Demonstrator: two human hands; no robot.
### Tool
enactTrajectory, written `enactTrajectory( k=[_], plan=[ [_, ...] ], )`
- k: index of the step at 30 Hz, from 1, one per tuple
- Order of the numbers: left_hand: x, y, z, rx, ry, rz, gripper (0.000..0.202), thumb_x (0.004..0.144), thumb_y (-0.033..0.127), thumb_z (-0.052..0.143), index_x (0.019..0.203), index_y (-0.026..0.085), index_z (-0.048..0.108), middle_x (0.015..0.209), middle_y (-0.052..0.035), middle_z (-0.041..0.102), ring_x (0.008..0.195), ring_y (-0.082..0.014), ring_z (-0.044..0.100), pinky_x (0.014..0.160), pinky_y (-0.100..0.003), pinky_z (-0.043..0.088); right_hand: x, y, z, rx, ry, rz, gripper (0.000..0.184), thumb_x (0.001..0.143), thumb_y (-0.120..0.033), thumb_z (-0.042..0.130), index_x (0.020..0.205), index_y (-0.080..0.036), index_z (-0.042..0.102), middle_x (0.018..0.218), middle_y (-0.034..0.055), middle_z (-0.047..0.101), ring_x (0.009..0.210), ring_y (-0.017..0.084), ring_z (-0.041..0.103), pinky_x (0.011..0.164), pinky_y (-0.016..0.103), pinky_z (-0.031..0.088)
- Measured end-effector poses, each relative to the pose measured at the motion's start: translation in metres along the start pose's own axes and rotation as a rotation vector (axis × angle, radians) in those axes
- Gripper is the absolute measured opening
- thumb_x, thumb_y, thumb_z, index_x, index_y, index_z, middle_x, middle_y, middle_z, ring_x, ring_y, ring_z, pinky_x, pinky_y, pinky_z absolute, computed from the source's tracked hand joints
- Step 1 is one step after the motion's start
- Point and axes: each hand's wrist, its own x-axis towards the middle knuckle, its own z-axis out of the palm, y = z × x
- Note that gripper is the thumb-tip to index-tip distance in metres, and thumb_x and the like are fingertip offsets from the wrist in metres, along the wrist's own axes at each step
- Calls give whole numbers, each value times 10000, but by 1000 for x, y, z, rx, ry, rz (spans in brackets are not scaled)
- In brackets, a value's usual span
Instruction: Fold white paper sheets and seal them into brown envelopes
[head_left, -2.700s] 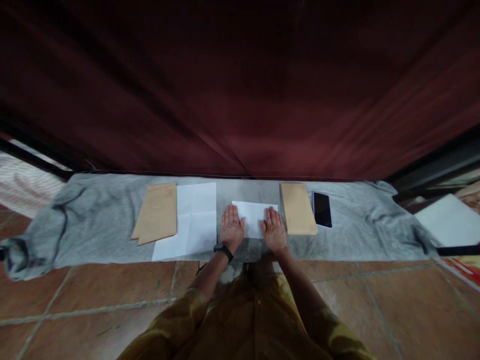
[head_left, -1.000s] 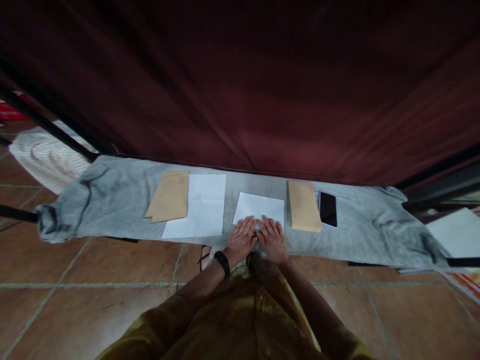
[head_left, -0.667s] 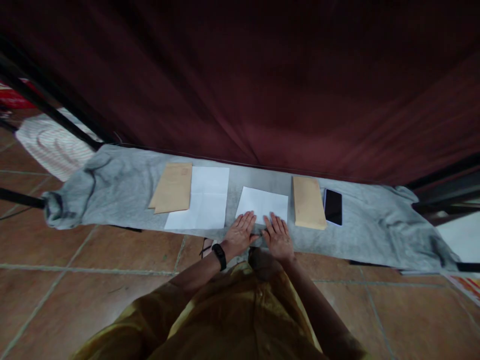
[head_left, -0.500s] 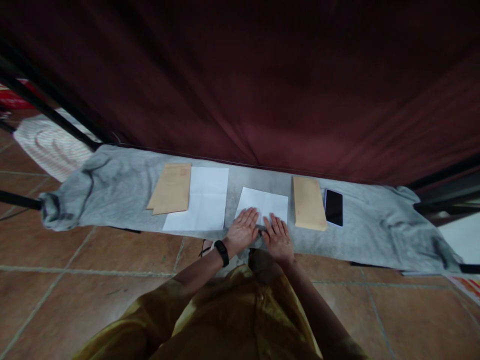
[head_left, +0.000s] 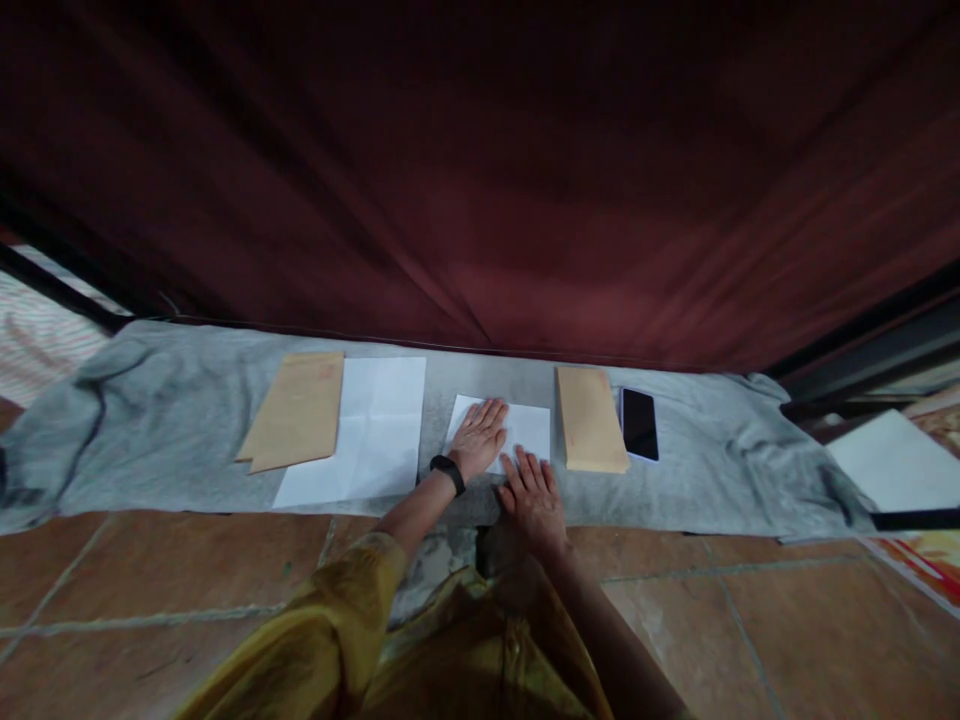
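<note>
A folded white sheet (head_left: 529,424) lies on a grey cloth (head_left: 187,430) spread over the tiled floor. My left hand (head_left: 480,434), with a black band at the wrist, lies flat and open on the sheet's left part. My right hand (head_left: 532,490) rests flat, fingers spread, at the sheet's near edge. A brown envelope (head_left: 591,431) lies just right of the sheet, with a black phone (head_left: 640,423) beside it. Further left are an unfolded white sheet (head_left: 371,432) and another brown envelope (head_left: 296,409).
A dark red curtain (head_left: 480,180) hangs right behind the cloth. A white board or sheet (head_left: 896,462) lies at the far right over a coloured mat. Striped fabric (head_left: 30,335) shows at the far left. Brown floor tiles (head_left: 750,620) stretch in front.
My left hand has slid forward onto the folded sheet, while my right hand has stayed at its near edge. The view has shifted, so everything sits a little further left.
</note>
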Motion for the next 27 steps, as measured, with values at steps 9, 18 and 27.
enactTrajectory(
  k=[9, 18, 27],
  plan=[
    [-14, -17, -3, 34, 54, -209, 579, 1024, 350, 299, 1554, 123, 356, 1603, -132, 381, 1523, -256, 273, 1248, -480, 205, -2, 2, 6, 9, 25, 1, 557, 1030, -417, 459, 1552, -235, 391, 1599, 105, 389, 1437, 307, 419, 1196, 512, 287],
    [-82, 3, 4, -150, 287, -390, 609, 961, 224, 390, 1555, 116, 313, 1575, -171, 418, 1471, -292, 378, 1162, -499, 399, -3, 1, 6, 14, 44, 3, 545, 1034, -405, 448, 1552, -245, 387, 1603, 97, 386, 1434, 298, 423, 1192, 511, 289],
    [-71, -11, -33, -690, 224, -818, 453, 822, 231, 612, 1263, 132, 589, 975, -95, 728, 931, -244, 701, 865, -393, 560, -4, -1, 5, 10, 90, 7, 509, 1038, -375, 450, 1527, -236, 428, 1571, 99, 441, 1432, 279, 432, 1192, 493, 292]
  ],
)
